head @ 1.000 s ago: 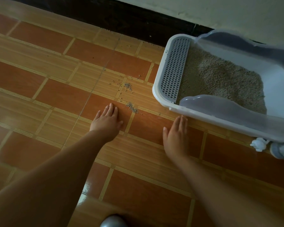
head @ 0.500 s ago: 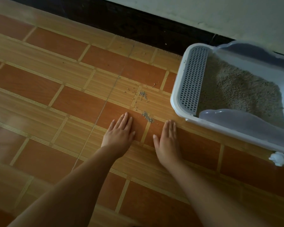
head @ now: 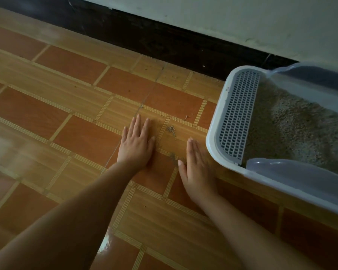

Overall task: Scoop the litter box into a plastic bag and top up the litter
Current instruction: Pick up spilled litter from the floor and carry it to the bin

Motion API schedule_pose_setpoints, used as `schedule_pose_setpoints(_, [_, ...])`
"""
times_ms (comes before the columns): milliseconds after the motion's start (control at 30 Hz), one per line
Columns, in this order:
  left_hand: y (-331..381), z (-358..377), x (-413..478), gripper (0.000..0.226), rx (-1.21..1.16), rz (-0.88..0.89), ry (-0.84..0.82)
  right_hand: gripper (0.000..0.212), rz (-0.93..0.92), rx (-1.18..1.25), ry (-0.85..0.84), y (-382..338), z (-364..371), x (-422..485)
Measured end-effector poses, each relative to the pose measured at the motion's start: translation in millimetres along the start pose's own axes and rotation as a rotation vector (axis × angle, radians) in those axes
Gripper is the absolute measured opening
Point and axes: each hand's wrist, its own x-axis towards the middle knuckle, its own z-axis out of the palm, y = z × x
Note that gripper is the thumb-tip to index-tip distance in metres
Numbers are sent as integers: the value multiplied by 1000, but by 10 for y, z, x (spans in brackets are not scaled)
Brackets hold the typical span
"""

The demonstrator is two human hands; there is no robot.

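A white litter box (head: 211, 145) with a grey grated step (head: 237, 112) and translucent side shields stands on the floor at the right, filled with pale grey litter (head: 293, 133). Spilled litter grains (head: 171, 130) lie on the tiled floor just left of the box. My left hand (head: 137, 145) lies flat on the floor, fingers straight, left of the grains. My right hand (head: 198, 168) stands on its edge with straight fingers beside the box's near corner, a few grains at its thumb side. Neither hand holds anything.
The floor (head: 66, 106) is orange and tan tile. A dark skirting board (head: 164, 41) and a pale wall (head: 222, 16) run along the far side, close behind the box. A few more stray grains (head: 186, 117) lie nearer the wall.
Both hands slid forward along the floor towards the spilled grains and closer to the box. The view shifted left, so the box sits further right.
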Motion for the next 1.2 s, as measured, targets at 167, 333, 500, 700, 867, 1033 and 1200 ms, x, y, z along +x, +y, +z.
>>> schedule_pose_setpoints(167, [62,-26,212,58,-56,43,-75,72,42,-84,31,137,-99,162])
schedule_pose_setpoints(333, [115,44,169,54,-80,207,-48,62,111,-15,17,91,-87,338])
schedule_pose_setpoints(500, [102,67,37,75,-80,351,-90,60,179,104,99,46,-57,532])
schedule_pose_setpoints(700, [-4,70,18,74,-75,294,10,63,156,127,134,12,-106,770])
schedule_pose_setpoints(867, [-196,96,18,63,-59,110,78,65,113,81,119,-11,-84,897])
schedule_pose_setpoints(1033, [-236,148,28,71,-86,119,113,62,-4,64,85,-14,-19,830])
schedule_pose_setpoints(1200, [-246,155,27,70,-90,128,119,60,-139,22,15,-45,-18,714])
